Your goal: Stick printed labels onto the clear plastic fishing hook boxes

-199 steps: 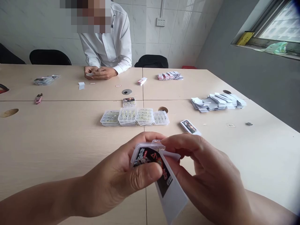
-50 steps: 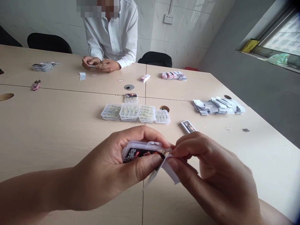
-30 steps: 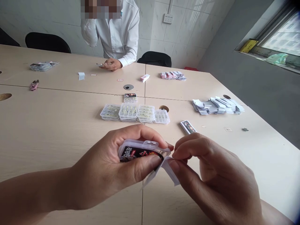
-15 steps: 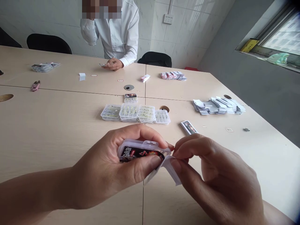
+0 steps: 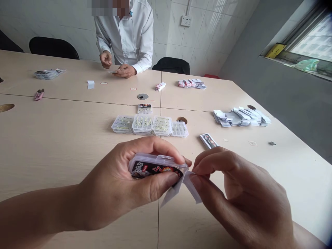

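Observation:
My left hand point(image 5: 140, 186) is wrapped round a small clear plastic box point(image 5: 160, 159) with a black printed label point(image 5: 147, 170) on its upper face. The thumb presses on that label. My right hand point(image 5: 233, 186) pinches a white paper piece point(image 5: 191, 186) between thumb and forefinger at the box's right end. This paper is folded or peeling, and one flap hangs below my left thumb. Whether it is stuck to the box is hidden by my fingers. Past my hands lies a stack of printed cards point(image 5: 209, 141).
Stacked clear boxes point(image 5: 142, 125) stand mid-table, with a black-labelled box point(image 5: 144, 108) behind. White paper piles point(image 5: 241, 117) lie right, red-edged cards point(image 5: 192, 83) farther back. Pink-handled snips point(image 5: 39, 94) rest at left. Across the table sits a person in a white shirt point(image 5: 135, 38).
My hands stay nearly still; the box tilts slightly and the paper's hanging flap shows more. The person opposite has lowered a raised hand towards the table.

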### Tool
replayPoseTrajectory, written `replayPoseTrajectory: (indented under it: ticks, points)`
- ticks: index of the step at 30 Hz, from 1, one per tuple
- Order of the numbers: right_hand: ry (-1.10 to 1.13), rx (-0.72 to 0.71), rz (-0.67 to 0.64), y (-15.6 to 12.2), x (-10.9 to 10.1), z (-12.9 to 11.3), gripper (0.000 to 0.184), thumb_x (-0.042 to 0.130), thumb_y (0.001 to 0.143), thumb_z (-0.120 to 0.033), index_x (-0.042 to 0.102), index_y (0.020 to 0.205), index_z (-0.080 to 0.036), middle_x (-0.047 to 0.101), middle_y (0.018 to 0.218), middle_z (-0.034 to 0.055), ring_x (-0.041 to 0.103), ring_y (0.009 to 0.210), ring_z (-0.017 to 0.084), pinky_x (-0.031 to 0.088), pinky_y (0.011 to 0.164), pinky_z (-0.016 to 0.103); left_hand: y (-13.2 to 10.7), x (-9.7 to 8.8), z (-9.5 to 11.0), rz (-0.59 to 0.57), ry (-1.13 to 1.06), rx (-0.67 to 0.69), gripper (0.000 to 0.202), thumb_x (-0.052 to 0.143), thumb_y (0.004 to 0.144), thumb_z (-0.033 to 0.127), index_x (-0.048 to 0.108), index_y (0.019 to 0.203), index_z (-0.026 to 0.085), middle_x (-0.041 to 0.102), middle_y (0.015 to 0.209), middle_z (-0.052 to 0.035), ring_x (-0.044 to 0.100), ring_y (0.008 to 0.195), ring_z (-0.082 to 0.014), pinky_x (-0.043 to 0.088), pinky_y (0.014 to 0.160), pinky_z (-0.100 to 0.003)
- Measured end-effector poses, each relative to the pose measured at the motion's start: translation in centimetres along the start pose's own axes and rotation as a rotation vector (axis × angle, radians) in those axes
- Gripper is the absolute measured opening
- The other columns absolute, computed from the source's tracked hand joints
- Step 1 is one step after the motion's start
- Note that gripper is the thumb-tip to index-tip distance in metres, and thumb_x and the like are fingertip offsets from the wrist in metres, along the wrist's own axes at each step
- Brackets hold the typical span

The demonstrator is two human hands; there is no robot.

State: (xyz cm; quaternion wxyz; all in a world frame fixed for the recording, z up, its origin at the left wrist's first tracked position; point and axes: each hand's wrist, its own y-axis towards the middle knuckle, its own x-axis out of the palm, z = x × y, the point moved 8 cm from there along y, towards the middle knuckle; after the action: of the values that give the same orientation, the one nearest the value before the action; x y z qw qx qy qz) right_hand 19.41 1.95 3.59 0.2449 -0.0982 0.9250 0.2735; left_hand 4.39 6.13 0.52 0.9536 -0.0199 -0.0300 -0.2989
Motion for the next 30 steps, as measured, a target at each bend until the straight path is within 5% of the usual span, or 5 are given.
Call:
replayPoseTrajectory:
  ticks: [30]
  points:
    - [-0.115,-0.030,0.058,0.68,-0.34,-0.36,0.020,0.063,0.090,-0.007,0.054,0.085,-0.024,0.070,0.079,-0.0044,0.066,0.070,0.008,0.049,0.060,0.019,-0.42,-0.76,0.92,0.098,-0.013,0.050,0.005,0.083,0.086,0.030,0.079,0.089,0.032,0.076,0.081,0.0018,0.065,0.068,-0.0114,0.055,0.063,-0.016]
